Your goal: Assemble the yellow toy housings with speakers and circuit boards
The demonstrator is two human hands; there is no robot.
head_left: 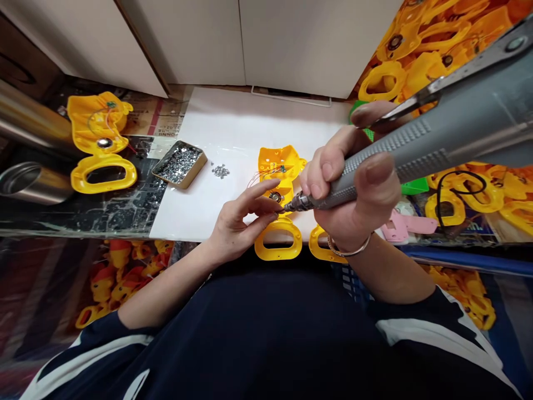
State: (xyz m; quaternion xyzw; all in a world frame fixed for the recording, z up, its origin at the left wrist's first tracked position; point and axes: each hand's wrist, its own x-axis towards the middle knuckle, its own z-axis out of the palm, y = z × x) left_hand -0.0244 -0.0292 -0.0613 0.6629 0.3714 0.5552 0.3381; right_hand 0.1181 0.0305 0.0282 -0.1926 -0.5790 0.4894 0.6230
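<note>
My right hand (350, 172) is wrapped round a grey power screwdriver (400, 150), its lever under the thumb side and its tip pointing down to the left. Close to that tip, the thumb and fingers of my left hand (245, 216) come together in a pinch; whatever sits between them is too small to make out. Beneath both hands lies a yellow plastic shell half (278, 239) with a ring-shaped handle, a round speaker (275, 196), thin wires and a small green circuit board. Another yellow handle (327, 244) shows partly behind my right wrist.
A tin of small screws (180, 164) stands left on the white sheet (225, 122), beside a loose screw pile (220, 170). Farther left are a wired yellow shell (102, 141) and a steel flask (33, 119). Yellow shells (441, 50) heap up at right, near a pink part (406, 225).
</note>
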